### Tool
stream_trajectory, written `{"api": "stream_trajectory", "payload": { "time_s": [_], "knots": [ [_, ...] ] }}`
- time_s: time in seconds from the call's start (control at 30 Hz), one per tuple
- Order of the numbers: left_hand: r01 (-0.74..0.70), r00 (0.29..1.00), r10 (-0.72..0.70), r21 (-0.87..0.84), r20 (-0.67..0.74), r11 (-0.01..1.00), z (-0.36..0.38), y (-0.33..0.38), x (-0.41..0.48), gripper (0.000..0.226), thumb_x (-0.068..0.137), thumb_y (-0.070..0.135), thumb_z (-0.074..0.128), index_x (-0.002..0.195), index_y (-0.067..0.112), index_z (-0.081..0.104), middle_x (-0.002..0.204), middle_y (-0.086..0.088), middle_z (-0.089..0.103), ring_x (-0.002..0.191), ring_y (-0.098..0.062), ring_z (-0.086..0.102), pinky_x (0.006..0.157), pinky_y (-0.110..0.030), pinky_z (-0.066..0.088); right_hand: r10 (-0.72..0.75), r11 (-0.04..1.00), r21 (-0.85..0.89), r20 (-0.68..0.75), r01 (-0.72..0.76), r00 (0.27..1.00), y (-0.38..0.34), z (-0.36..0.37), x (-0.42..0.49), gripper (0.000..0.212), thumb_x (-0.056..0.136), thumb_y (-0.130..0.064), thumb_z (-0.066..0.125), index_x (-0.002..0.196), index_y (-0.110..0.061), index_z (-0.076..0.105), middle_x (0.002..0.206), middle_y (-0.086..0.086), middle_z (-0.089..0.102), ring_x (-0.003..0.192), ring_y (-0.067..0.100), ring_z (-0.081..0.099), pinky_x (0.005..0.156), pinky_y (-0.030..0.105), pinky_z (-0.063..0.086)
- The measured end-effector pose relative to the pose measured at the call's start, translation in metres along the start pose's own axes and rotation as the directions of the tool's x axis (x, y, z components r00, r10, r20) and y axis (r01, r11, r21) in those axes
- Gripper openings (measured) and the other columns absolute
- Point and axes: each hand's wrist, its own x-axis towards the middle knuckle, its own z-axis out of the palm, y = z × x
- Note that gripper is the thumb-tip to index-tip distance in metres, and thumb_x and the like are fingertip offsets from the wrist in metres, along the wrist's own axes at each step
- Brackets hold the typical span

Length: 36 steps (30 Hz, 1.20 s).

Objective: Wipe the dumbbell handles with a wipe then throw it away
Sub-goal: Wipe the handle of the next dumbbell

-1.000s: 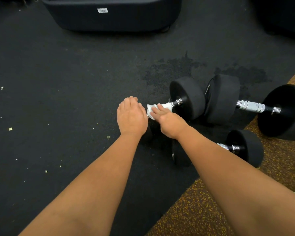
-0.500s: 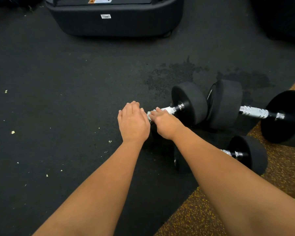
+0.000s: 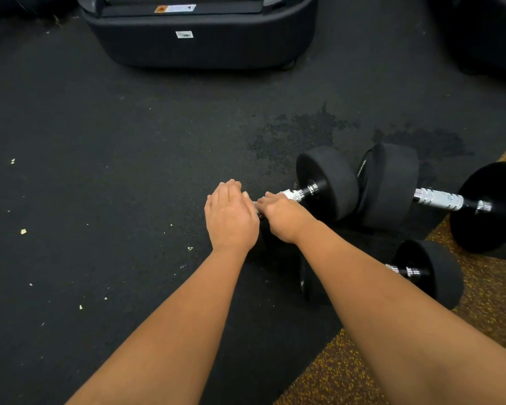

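A black dumbbell [image 3: 327,182] with a knurled chrome handle lies on the dark floor. My right hand [image 3: 284,217] is closed around that handle with a white wipe [image 3: 287,195] under it; only a small edge of the wipe shows past the fingers. My left hand [image 3: 231,217] lies palm down, fingers together, over the dumbbell's left end, which is hidden beneath it. A second, larger dumbbell [image 3: 438,198] lies to the right. A third dumbbell [image 3: 430,273] sits nearer to me, partly behind my right forearm.
A dark machine base [image 3: 199,45] stands at the back. A brown speckled mat [image 3: 494,293] borders the black rubber floor [image 3: 100,171] on the right. Small pale scraps dot the floor on the left, and a damp patch [image 3: 298,133] lies behind the dumbbells.
My right hand has closed further over the wipe on the handle, so less white shows. Both hands sit closer together. The view has tilted up slightly.
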Motion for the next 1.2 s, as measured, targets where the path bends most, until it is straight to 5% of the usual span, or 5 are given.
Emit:
{"api": "stream_trajectory", "payload": {
  "time_s": [0.3, 0.57, 0.77, 0.9, 1.2],
  "knots": [
    [0.003, 1.0, -0.003, 0.006, 0.014, 1.0, -0.001, 0.001, 0.0, 0.035, 0.097, 0.025, 0.035, 0.122, 0.01, 0.053, 0.123, -0.005, 0.057, 0.121, -0.024, 0.05, 0.104, -0.046, 0.038, -0.04, 0.993, 0.108, -0.014, 0.041, 0.999, 0.023, 0.01, -0.011, 0.058, 0.075, 0.007, 0.053, 0.128, -0.016, 0.05, 0.12, 0.002, 0.052, 0.112, 0.022, 0.047, 0.097, 0.037, 0.042],
    [-0.005, 1.0, 0.005, 0.015, -0.003, 1.0, 0.0, 0.0, 0.0, 0.033, 0.096, 0.025, 0.037, 0.119, 0.009, 0.054, 0.12, -0.005, 0.059, 0.119, -0.025, 0.052, 0.102, -0.044, 0.04, 0.014, 1.0, -0.003, 0.102, -0.014, 0.995, 0.001, -0.003, 0.006, 0.037, 0.082, -0.006, 0.053, 0.119, -0.012, 0.056, 0.114, 0.008, 0.059, 0.111, 0.025, 0.052, 0.1, 0.039, 0.038],
    [-0.014, 1.0, 0.014, 0.007, -0.015, 1.0, 0.0, 0.0, -0.001, 0.033, 0.096, 0.024, 0.036, 0.119, 0.009, 0.055, 0.119, -0.006, 0.059, 0.119, -0.026, 0.053, 0.102, -0.046, 0.04, -0.141, 0.99, 0.034, 0.128, 0.138, 0.982, 0.031, 0.01, -0.019, 0.077, 0.079, 0.012, 0.047, 0.147, -0.018, 0.028, 0.155, 0.0, 0.024, 0.144, 0.024, 0.014, 0.115, 0.037, 0.024],
    [-0.009, 1.0, 0.01, 0.012, -0.016, 1.0, 0.001, 0.0, 0.0, 0.034, 0.096, 0.024, 0.037, 0.12, 0.009, 0.055, 0.122, -0.006, 0.059, 0.119, -0.025, 0.052, 0.103, -0.045, 0.04, -0.079, 0.996, -0.036, 0.133, 0.084, 0.988, 0.035, 0.003, -0.026, 0.076, 0.084, 0.013, 0.043, 0.149, -0.014, 0.016, 0.159, 0.001, 0.01, 0.147, 0.025, 0.003, 0.118, 0.035, 0.015],
    [-0.003, 1.0, 0.003, 0.015, -0.002, 1.0, -0.001, 0.001, 0.0, 0.034, 0.096, 0.024, 0.037, 0.122, 0.008, 0.054, 0.122, -0.007, 0.059, 0.121, -0.025, 0.051, 0.103, -0.045, 0.039, -0.155, 0.981, -0.103, 0.073, 0.162, 0.985, 0.019, 0.025, -0.009, 0.065, 0.081, -0.001, 0.055, 0.142, -0.016, 0.039, 0.154, 0.0, 0.022, 0.141, 0.03, 0.019, 0.106, 0.042, 0.037]
  ]
}}
